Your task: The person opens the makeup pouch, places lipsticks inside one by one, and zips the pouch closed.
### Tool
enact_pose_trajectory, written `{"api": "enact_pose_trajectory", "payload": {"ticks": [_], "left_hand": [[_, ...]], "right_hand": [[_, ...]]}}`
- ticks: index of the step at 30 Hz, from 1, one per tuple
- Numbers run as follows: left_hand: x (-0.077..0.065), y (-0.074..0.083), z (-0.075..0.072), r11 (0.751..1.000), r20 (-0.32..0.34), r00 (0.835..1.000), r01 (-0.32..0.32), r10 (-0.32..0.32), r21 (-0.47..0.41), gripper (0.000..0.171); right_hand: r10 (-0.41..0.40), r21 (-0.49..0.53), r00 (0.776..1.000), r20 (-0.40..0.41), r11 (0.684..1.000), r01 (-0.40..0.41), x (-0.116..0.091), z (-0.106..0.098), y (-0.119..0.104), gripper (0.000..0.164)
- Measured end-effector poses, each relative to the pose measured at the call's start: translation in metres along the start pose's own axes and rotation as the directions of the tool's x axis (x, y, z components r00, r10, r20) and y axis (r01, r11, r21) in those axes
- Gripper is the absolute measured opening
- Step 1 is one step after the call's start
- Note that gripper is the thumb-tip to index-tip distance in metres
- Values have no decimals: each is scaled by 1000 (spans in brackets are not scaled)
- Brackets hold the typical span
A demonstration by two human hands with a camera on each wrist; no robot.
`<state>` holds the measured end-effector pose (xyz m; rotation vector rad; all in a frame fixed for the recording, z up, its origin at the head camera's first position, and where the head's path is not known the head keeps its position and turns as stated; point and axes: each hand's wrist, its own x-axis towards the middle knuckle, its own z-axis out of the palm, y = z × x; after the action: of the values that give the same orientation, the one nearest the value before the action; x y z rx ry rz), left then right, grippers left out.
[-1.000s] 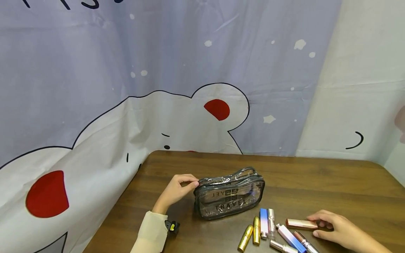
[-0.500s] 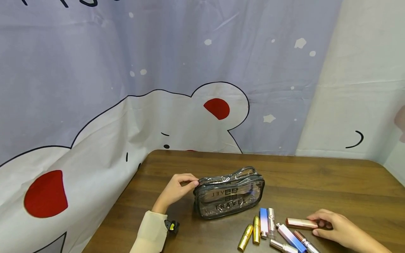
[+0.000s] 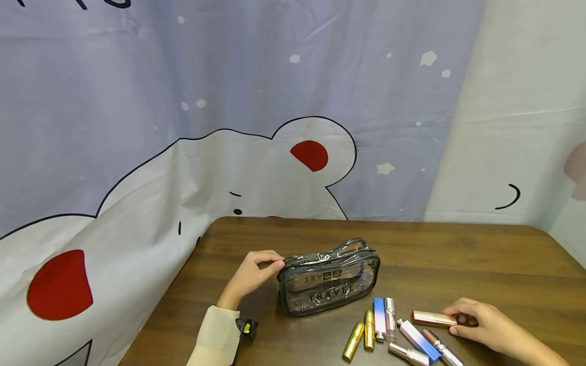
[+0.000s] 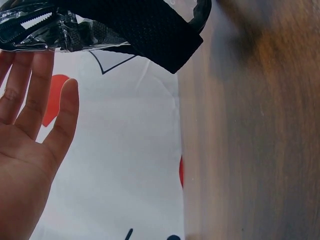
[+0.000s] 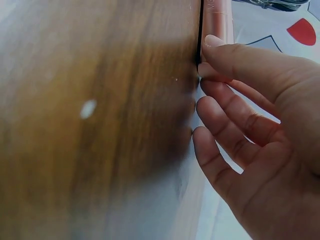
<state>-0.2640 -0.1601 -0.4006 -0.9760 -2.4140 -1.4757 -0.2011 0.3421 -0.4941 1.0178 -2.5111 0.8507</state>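
Observation:
A clear travel pouch (image 3: 327, 284) with black edging and TRAVEL lettering stands on the wooden table. My left hand (image 3: 253, 274) rests its fingertips at the pouch's left upper corner. In the left wrist view its straight fingers (image 4: 37, 95) pass behind the pouch's edge, with the thumb apart. At the right, my right hand (image 3: 478, 323) pinches one end of a rose-gold lipstick tube (image 3: 432, 318) between thumb and index finger. The other fingers lie beside it in the right wrist view, where the tube (image 5: 218, 22) reaches out past the top.
Between pouch and right hand lie two gold tubes (image 3: 353, 341), a blue-and-white tube (image 3: 379, 318), a clear one (image 3: 390, 317), a pink-to-blue one (image 3: 418, 340), a silver one (image 3: 409, 353) and a brown-and-silver one (image 3: 442, 347). A printed curtain (image 3: 256, 61) hangs behind the table (image 3: 480, 249).
The head view has shifted slightly. Both hands, the pouch and the tubes keep their places on the table.

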Motion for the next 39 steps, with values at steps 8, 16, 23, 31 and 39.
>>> {"api": "enact_pose_trajectory", "payload": {"ticks": [8,16,23,31,39], "left_hand": [[0,0,0,1000,-2,1000,-13,13,-8,16],[-1,-2,1,1000,-2,1000,-18,18,-23,15],[-1,-4,1,999,1,1000,-29,29,-22,14],[0,-4,0,1000,2,1000,-29,29,-8,14],[0,-2,0,1000,5,1000,-24,24,-9,14]], "right_hand": [[-46,-15,999,-14,999,45,1,-1,-2,39],[-41,-30,999,-2,999,41,0,-5,-4,36],[-42,-34,999,10,999,42,1,-7,-5,35],[-37,-54,999,-19,998,36,4,-12,-6,36],[-36,-55,999,-31,998,34,11,-21,-10,38]]}}
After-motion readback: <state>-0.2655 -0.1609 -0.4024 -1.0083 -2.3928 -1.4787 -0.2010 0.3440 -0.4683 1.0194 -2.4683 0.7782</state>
